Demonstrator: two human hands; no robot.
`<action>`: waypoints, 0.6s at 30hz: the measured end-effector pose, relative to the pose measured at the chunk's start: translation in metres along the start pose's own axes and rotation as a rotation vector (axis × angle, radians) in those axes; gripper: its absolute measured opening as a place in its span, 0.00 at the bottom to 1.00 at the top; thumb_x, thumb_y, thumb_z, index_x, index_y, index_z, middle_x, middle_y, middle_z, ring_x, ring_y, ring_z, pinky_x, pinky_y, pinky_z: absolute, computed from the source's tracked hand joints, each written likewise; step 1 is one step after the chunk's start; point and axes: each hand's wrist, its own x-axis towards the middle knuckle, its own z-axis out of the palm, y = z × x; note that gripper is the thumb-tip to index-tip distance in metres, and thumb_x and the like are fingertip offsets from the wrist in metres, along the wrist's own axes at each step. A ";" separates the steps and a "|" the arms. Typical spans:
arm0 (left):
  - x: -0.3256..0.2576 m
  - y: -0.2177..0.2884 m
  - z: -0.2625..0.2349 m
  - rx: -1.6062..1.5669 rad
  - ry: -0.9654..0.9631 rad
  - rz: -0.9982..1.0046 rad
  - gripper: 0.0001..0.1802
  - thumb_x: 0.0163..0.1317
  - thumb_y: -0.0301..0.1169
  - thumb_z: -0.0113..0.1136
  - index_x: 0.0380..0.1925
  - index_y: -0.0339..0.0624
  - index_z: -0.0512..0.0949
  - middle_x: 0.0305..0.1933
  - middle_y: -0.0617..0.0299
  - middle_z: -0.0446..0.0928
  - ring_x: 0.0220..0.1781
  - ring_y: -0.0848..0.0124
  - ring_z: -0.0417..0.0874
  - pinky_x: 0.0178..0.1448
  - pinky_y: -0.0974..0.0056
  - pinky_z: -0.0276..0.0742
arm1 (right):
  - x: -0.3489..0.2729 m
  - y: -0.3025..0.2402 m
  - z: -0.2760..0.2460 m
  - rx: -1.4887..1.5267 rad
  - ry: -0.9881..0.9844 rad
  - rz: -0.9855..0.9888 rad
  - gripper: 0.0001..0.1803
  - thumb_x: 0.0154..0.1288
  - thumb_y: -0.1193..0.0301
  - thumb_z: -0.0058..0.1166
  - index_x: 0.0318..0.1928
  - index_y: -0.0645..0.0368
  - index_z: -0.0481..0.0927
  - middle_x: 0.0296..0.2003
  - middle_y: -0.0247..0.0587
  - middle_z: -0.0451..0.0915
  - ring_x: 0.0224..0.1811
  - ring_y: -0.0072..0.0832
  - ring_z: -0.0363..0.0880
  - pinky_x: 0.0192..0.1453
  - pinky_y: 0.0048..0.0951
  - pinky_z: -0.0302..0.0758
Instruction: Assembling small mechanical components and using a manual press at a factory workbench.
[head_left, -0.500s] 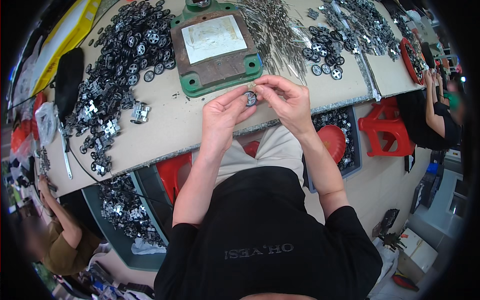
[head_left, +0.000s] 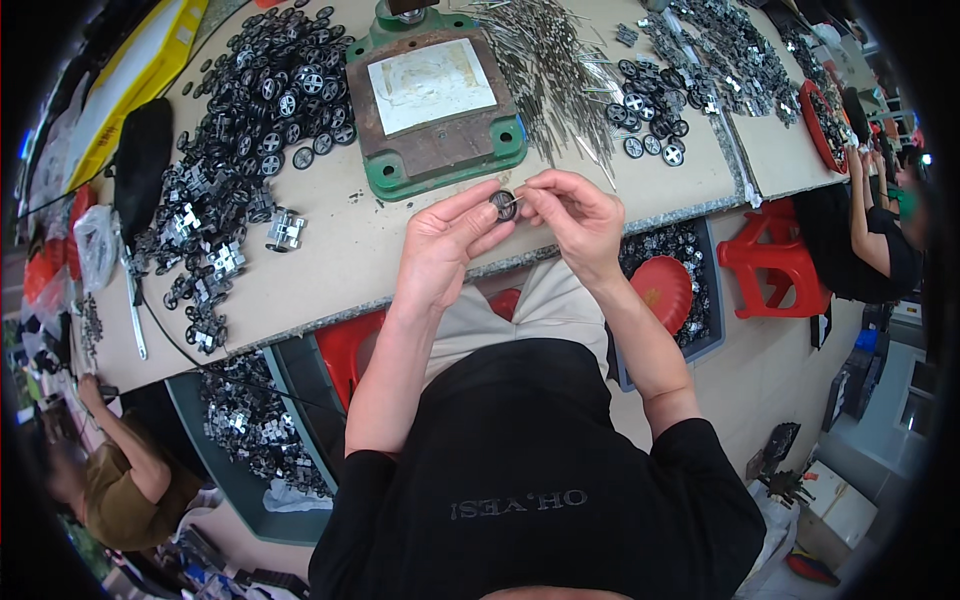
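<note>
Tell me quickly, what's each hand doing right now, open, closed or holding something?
Left hand: closed, holding a small black wheel.
Right hand: closed, pinching what looks like a thin metal rod beside the wheel.

The camera sits on the person's head and looks down. The black shirt (head_left: 530, 450) is close, at the bottom middle. The left hand (head_left: 448, 240) and right hand (head_left: 582, 222) show near the middle, with the table (head_left: 335, 245) farther off, toward the top.
</note>
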 end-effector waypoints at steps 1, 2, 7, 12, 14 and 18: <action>0.000 0.000 -0.004 -0.046 -0.050 -0.020 0.17 0.62 0.23 0.52 0.51 0.29 0.70 0.45 0.51 0.77 0.45 0.67 0.80 0.51 0.68 0.80 | -0.002 -0.004 0.001 -0.047 -0.012 -0.089 0.07 0.54 0.82 0.56 0.36 0.67 0.79 0.27 0.41 0.81 0.27 0.22 0.80 0.31 0.19 0.75; 0.001 -0.001 -0.007 -0.092 -0.101 -0.041 0.17 0.62 0.23 0.53 0.51 0.30 0.71 0.45 0.51 0.77 0.45 0.66 0.80 0.51 0.68 0.80 | -0.002 -0.006 0.001 -0.094 -0.024 -0.177 0.07 0.55 0.82 0.56 0.36 0.66 0.79 0.27 0.40 0.81 0.26 0.21 0.79 0.31 0.18 0.75; 0.002 -0.003 -0.006 -0.188 -0.143 -0.070 0.17 0.62 0.23 0.53 0.51 0.33 0.71 0.45 0.52 0.77 0.45 0.65 0.81 0.50 0.68 0.81 | 0.003 -0.008 -0.004 -0.267 -0.104 -0.401 0.06 0.58 0.81 0.54 0.37 0.67 0.79 0.27 0.37 0.81 0.26 0.18 0.78 0.30 0.18 0.74; -0.001 -0.011 0.001 0.036 -0.071 0.158 0.17 0.61 0.23 0.54 0.51 0.31 0.71 0.44 0.52 0.77 0.45 0.65 0.81 0.49 0.67 0.81 | -0.002 -0.009 0.003 0.022 -0.027 -0.095 0.05 0.59 0.82 0.53 0.36 0.68 0.79 0.27 0.35 0.81 0.27 0.17 0.78 0.30 0.18 0.75; -0.001 -0.012 0.000 -0.060 -0.072 0.059 0.16 0.61 0.22 0.53 0.50 0.31 0.71 0.44 0.52 0.77 0.44 0.66 0.81 0.49 0.66 0.81 | -0.004 -0.004 0.001 -0.031 -0.025 -0.163 0.05 0.59 0.82 0.53 0.37 0.68 0.79 0.27 0.35 0.81 0.27 0.16 0.77 0.30 0.17 0.75; 0.003 -0.009 -0.005 -0.096 -0.154 -0.027 0.16 0.61 0.22 0.52 0.50 0.30 0.72 0.44 0.52 0.77 0.44 0.67 0.81 0.49 0.66 0.81 | -0.003 -0.014 -0.003 -0.036 -0.064 -0.128 0.06 0.59 0.81 0.53 0.37 0.68 0.79 0.27 0.35 0.81 0.27 0.16 0.78 0.31 0.17 0.76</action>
